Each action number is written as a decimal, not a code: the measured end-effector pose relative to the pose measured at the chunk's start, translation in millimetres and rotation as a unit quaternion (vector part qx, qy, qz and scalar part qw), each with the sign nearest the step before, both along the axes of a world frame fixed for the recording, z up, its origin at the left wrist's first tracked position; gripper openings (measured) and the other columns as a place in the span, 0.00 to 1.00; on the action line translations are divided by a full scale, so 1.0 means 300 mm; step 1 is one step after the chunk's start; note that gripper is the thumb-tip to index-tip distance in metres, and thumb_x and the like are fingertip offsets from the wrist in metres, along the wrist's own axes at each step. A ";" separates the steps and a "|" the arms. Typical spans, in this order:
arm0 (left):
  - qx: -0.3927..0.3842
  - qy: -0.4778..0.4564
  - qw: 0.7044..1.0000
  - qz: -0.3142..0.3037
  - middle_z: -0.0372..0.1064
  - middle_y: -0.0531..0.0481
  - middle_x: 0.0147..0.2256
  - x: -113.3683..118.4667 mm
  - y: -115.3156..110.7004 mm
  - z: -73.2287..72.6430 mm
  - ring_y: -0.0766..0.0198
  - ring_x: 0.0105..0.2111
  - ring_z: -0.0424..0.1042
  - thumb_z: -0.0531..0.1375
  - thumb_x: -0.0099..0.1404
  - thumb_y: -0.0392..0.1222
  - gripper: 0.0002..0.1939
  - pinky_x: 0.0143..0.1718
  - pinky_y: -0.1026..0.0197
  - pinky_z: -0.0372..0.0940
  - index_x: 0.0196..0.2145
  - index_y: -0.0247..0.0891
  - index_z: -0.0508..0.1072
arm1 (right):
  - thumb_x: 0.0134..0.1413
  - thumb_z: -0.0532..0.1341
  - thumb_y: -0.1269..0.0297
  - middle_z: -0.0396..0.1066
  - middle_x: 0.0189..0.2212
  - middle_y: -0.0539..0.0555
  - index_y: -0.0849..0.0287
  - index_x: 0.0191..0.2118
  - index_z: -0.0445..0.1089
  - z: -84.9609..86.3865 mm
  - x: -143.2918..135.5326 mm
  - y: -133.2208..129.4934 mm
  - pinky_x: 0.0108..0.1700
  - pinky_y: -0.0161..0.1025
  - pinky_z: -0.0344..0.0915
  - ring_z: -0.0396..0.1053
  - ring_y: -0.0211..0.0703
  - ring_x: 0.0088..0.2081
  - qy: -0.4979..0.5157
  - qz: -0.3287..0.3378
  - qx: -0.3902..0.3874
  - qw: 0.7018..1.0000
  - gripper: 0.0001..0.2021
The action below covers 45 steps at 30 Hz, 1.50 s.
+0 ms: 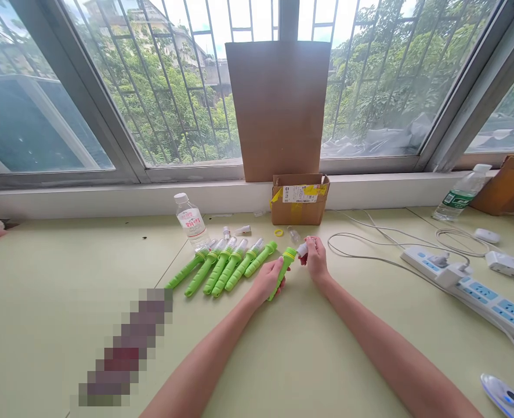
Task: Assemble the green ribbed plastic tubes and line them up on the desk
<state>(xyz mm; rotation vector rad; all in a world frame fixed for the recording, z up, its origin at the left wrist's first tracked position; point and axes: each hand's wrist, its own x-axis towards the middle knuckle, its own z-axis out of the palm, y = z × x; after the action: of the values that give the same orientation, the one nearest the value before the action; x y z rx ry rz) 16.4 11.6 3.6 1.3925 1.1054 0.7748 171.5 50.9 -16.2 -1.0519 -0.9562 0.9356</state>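
Note:
My left hand (268,281) is wrapped round a green ribbed plastic handle (288,255), tilted up to the right with a yellow ring near its top. Just right of that top, my right hand (315,258) pinches a small white cylindrical piece (302,249); whether the two parts touch I cannot tell. To the left lies a row of several similar green handles (219,273), most with transparent tips. The nearest handle (260,259) in the row shows no such tip. Beyond my hands are a yellow ring (278,233) and a small transparent piece (294,234).
A water bottle (191,223) stands behind the row, near small white-and-transparent parts (242,230). An open cardboard box (299,212) sits by the window. On the right are a power strip (478,290), cables (370,258) and another bottle (461,194). A pixelated patch covers something at lower left.

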 end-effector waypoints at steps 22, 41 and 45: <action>0.016 0.042 0.999 -0.031 0.58 0.56 0.16 -0.007 0.004 -0.014 0.70 0.13 0.57 0.46 0.63 0.64 0.27 0.15 0.66 0.53 0.35 0.38 0.69 | 0.55 0.54 0.46 0.59 0.14 0.42 0.55 0.34 0.59 0.023 0.000 -0.009 0.13 0.31 0.54 0.56 0.34 0.14 -0.027 0.012 -0.016 0.999 0.16; 0.014 0.025 0.999 -0.029 0.59 0.55 0.15 -0.007 -0.003 -0.005 0.70 0.12 0.56 0.47 0.62 0.64 0.28 0.14 0.65 0.52 0.37 0.38 0.71 | 0.53 0.54 0.43 0.60 0.14 0.42 0.54 0.33 0.59 0.026 -0.006 -0.017 0.14 0.31 0.56 0.58 0.34 0.14 -0.041 -0.006 -0.027 0.999 0.18; 0.025 0.014 0.999 -0.026 0.58 0.55 0.14 -0.004 -0.005 -0.008 0.70 0.12 0.56 0.47 0.62 0.64 0.27 0.14 0.65 0.51 0.36 0.38 0.71 | 0.52 0.54 0.42 0.59 0.14 0.42 0.54 0.33 0.59 0.025 -0.003 -0.011 0.13 0.32 0.55 0.57 0.35 0.13 -0.033 -0.022 -0.024 0.999 0.19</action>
<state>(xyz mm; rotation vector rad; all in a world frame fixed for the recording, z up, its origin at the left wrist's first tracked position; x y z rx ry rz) 15.3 10.1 1.2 1.4720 1.0735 0.7527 170.6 47.5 -8.7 -1.1462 -0.9655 0.8947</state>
